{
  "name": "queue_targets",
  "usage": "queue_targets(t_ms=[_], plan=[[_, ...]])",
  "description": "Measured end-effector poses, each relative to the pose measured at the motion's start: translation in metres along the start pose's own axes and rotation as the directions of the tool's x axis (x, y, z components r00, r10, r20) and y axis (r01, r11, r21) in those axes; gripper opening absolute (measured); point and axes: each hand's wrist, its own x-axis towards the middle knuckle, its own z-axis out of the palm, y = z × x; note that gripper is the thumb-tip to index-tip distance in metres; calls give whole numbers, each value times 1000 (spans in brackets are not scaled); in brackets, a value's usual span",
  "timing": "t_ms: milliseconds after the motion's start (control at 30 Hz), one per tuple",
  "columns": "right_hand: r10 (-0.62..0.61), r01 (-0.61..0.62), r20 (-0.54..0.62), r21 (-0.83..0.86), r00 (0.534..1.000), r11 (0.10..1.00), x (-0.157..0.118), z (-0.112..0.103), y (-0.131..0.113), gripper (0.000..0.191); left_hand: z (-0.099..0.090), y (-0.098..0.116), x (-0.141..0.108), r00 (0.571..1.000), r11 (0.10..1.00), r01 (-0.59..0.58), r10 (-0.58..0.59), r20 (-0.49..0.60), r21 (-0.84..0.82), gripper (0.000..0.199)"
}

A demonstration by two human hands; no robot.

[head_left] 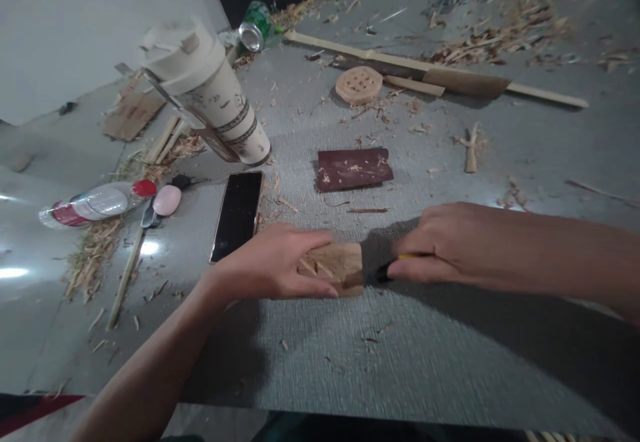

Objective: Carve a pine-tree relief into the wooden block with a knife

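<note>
Here, both hands work low over the grey counter [430, 362], their forearms coming in from opposite sides. The left forearm rises from the bottom edge and angles forward, and the left hand [280, 259] lies across a pale wooden block [351, 267], thumb and fingers spread to its two long sides so that it grips the end nearer the wrist. Slanted notches show in the block's upper face, between thumb and fingers, and its far end points at the other hand. The right forearm reaches in almost level from the right, and the right hand [425, 245] is curled closed around a small black-and-yellow tool [384, 273], mostly hidden by the fingers; its tip is just beside the block, apart from it. Behind the left wrist lies a dark phone [237, 215], and beyond the block a curled maroon sheet [355, 169] dusted with shavings. Farther out are a carved round disc [359, 85] and a long wooden strip [547, 95] partly covered by a brown sheet [465, 83]. Toward the left stand a lidded cup [215, 95] and, lying down, a red-capped bottle [103, 202]; a green can [256, 25] rests behind.
</note>
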Motion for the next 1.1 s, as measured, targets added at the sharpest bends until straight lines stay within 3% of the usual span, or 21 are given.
queue_targets(t_ms=[33, 100, 133, 200, 267, 367, 533, 667, 733, 900, 1100], plan=[[-14, 11, 38, 54, 999, 998, 6, -1, -1, 61, 2, 0, 1, 998, 998, 29, -32, -52, -57, 44], [47, -50, -187, -11, 981, 999, 15, -1, -3, 60, 9, 1, 4, 966, 969, 87, -139, -219, -233, 42], [90, -105, -308, -32, 947, 994, 18, -1, -4, 58, 12, 1, 5, 944, 930, 85, -190, -270, -359, 41], [140, -181, -488, -38, 862, 983, 21, 0, -7, 53, 21, 3, 7, 910, 795, 31, -273, -312, -606, 50], [134, -186, -575, -32, 807, 982, 20, 1, -9, 46, 29, 7, 9, 913, 592, -27, -313, -260, -806, 65], [122, -195, -588, -63, 799, 979, 17, 3, -12, 39, 38, 10, 9, 946, 360, -33, -289, -145, -932, 78], [73, -136, -520, -83, 851, 987, 19, 13, -13, 41, 44, 5, 7, 970, 206, -64, -216, -109, -977, 82], [-29, -46, -490, -139, 871, 989, 21, 16, -15, 39, 41, 6, 7, 971, 189, -100, -195, -138, -977, 116], [-70, -15, -475, -173, 877, 985, 22, 16, -17, 40, 39, 9, 7, 971, 219, -86, -202, -131, -972, 120], [-111, 10, -447, -221, 888, 975, 22, 14, -24, 37, 40, 12, 9, 956, 322, -107, -225, -186, -941, 97], [-154, 15, -426, -312, 892, 950, 22, 15, -28, 26, 45, 15, 13, 928, 362, -146, -273, -254, -921, 77]])
